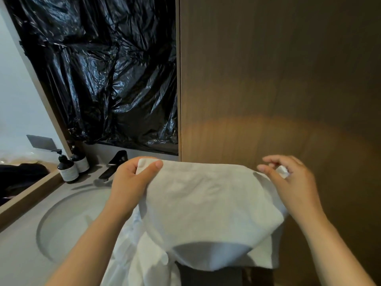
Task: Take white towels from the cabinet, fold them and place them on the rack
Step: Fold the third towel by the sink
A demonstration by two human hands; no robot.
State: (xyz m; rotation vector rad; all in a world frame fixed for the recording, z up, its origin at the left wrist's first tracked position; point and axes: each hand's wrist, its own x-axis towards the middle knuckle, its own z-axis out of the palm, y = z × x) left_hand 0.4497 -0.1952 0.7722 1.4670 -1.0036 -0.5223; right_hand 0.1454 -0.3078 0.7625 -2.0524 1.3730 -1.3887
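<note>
A white towel hangs stretched between my two hands in front of a wooden cabinet door. My left hand pinches its upper left corner, thumb on top. My right hand pinches the upper right corner, with a bit of cloth showing between its fingers. The towel sags in the middle and its lower edge folds under. No rack is in view.
A round sink is set in the grey counter at the lower left, with a black tap behind it and two dark pump bottles. Black plastic sheeting covers the wall above. More white cloth hangs below the towel.
</note>
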